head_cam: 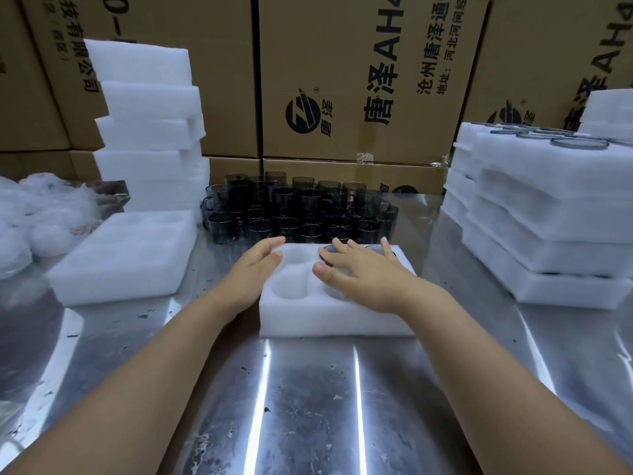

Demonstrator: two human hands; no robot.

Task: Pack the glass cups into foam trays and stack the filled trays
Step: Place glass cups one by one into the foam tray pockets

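Head view is showing the foam tray (337, 317) sitting at the centre of the frame on the shiny counter (308, 406), its near edge lying square to us with a wide strip of bare steel running below it to the bottom of the frame. Open counter is also showing on both flanks: a narrow gap at centre left before the spare tray (123, 258), a broader one at centre right before the stack of filled trays (541, 217). Just behind the tray's far edge the loose glass cups (298, 214) are crowding together, dark and smoky, leaving almost no room there. Left hand (251, 272) is lying against the tray's left edge, fingers straight and relaxed, gripping nothing. Right hand (363, 274) is hanging over the tray's middle, fingers spread wide, holding nothing; whether the palm is touching the foam I cannot tell. The tray is looking white and thick, with round pockets; two at its left are lying bare, and dark cup rims (324, 252) are peeking out beside the right fingers at the far side. Empty foam pieces (150, 125) are towering at upper left, cardboard boxes (342, 80) walling off the back.
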